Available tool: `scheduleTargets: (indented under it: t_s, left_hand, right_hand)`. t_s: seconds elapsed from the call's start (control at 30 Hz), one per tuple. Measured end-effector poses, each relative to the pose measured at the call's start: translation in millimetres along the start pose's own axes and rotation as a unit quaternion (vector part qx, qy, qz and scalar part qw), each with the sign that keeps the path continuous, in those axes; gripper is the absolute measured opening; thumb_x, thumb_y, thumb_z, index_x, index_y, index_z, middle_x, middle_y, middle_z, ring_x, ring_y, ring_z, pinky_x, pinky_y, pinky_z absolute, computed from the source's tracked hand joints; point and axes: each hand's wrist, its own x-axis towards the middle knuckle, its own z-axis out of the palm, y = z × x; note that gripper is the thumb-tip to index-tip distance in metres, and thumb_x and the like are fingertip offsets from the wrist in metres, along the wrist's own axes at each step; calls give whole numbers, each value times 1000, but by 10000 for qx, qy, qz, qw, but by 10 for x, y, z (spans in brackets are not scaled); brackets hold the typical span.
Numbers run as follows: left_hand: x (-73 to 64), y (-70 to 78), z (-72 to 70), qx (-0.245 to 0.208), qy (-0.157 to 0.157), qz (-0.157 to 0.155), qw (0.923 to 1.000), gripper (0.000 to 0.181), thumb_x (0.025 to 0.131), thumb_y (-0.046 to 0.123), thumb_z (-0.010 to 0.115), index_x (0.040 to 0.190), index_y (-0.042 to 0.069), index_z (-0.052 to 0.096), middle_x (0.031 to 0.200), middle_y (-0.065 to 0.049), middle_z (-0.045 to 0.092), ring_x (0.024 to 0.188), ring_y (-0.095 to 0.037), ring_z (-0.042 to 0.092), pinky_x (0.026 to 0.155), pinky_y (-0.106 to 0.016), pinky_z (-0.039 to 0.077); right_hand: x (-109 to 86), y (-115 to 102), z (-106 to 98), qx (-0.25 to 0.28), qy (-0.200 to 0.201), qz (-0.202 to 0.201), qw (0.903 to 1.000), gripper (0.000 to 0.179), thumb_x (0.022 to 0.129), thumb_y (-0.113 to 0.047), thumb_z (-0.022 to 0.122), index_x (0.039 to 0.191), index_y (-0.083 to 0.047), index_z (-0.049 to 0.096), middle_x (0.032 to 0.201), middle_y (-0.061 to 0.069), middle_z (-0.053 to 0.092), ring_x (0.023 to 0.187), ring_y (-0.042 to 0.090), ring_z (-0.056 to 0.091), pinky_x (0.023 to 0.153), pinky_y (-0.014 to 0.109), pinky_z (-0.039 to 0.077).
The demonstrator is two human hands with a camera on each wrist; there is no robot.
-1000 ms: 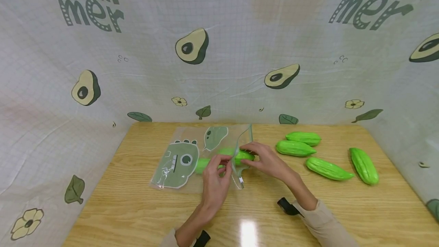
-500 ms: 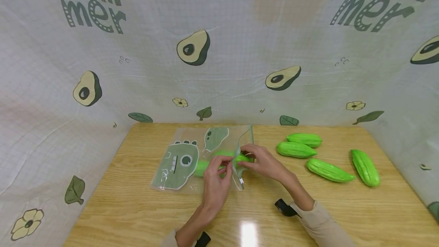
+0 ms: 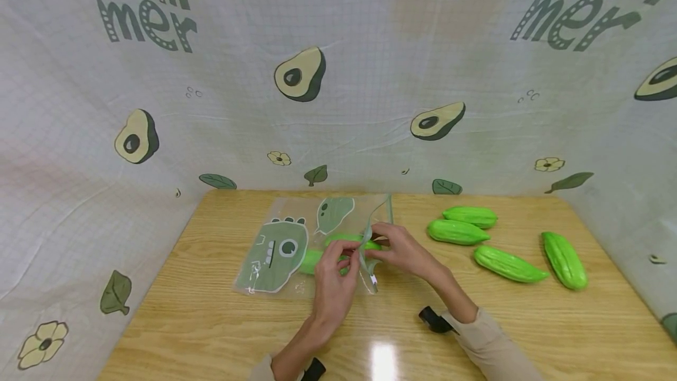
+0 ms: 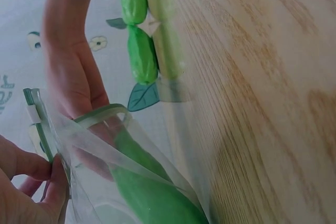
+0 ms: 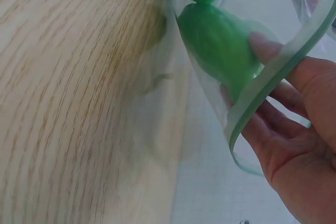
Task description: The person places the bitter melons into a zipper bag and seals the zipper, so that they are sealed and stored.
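A clear zip bag [image 3: 280,251] with a green dinosaur print lies on the table, its mouth towards the right. My left hand [image 3: 334,281] pinches the near side of the bag's mouth between thumb and fingers. My right hand [image 3: 404,251] reaches into the mouth and holds a green ribbed gourd [image 5: 220,45], most of which is inside. Deeper in the bag lies another green gourd [image 3: 311,261], partly hidden by the left hand. In the left wrist view the bag's green zip strip [image 4: 44,135] with a white slider shows beside the left fingers.
Several loose green gourds lie to the right on the wooden table [image 3: 211,334]: a pair [image 3: 457,231] side by side, one slanting gourd [image 3: 510,264], and another gourd [image 3: 564,260] near the right edge. A printed cloth [image 3: 359,75] rises behind and at both sides.
My right hand has pushed the gourd a little left, further into the bag, its fingers now at the bag's mouth. The left hand keeps its pinch with hardly any movement.
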Motion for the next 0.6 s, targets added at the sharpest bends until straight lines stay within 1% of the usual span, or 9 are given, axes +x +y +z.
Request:
scheduleTargets:
  t_s: [0.2, 0.43, 0.6]
  left_hand:
    - [-6, -4, 0, -39, -4, -10, 10000, 14, 94, -8, 68, 105, 0, 70, 102, -9, 68, 94, -23, 69, 77, -31, 63]
    - [-10, 0, 0, -64, -32, -82, 9999, 14, 94, -7, 67, 105, 1, 70, 103, -8, 68, 95, -23, 68, 78, -31, 63]
    - [-9, -2, 3, -101, -32, -96, 9999, 15, 94, -8, 67, 105, 1, 70, 103, -8, 68, 95, -23, 68, 79, -32, 63]
  right_hand:
    - [35, 8, 26, 161, 20, 30, 9999, 25, 90, 0, 77, 113, 1, 69, 111, 13, 70, 108, 33, 69, 92, 34, 60]
    - [58, 41, 55, 73, 14, 33, 10000, 26, 90, 3, 76, 115, 5, 69, 110, 17, 70, 105, 34, 69, 88, 35, 62]
    - [77, 42, 77, 73, 19, 84, 9999, 26, 90, 4, 75, 115, 6, 69, 113, 19, 69, 106, 35, 68, 88, 35, 61]
